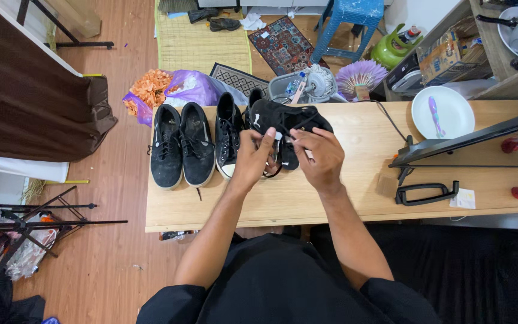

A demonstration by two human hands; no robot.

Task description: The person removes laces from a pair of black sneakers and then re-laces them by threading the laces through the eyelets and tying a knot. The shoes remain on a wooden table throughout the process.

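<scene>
Black sneaker [286, 120] lies tipped on its side at the middle of the desk [343, 198], close to the far edge, and we have both hands on it. Our left hand [253, 157] is closed on the near side of the shoe, fingers curled about its rim, and our right hand [319, 157] pinches a thin black lace [293, 139] between thumb and forefinger. How the lace runs through the eyelets we cannot make out, for our fingers cover that part, and the toe of the shoe is hidden behind our left hand.

Touching the sneaker on its left stands a black high-top shoe [229, 135] with a white toe cap, upright, and further toward the desk's left edge sits a pair of black shoes [182, 147], side by side, toes pointing to the near edge.

Near the far right corner a white plate [451, 114] holds a purple utensil [434, 114]; whether spoon or brush we cannot tell. A dark slanted bar [469, 139] crosses the right side of the desk and is cut off by the picture's edge, with a black handle [427, 193] lying before it.

Behind the far edge, a grey basket [283, 87] on the floor holds a small fan [319, 84], partly hidden by the desk.
</scene>
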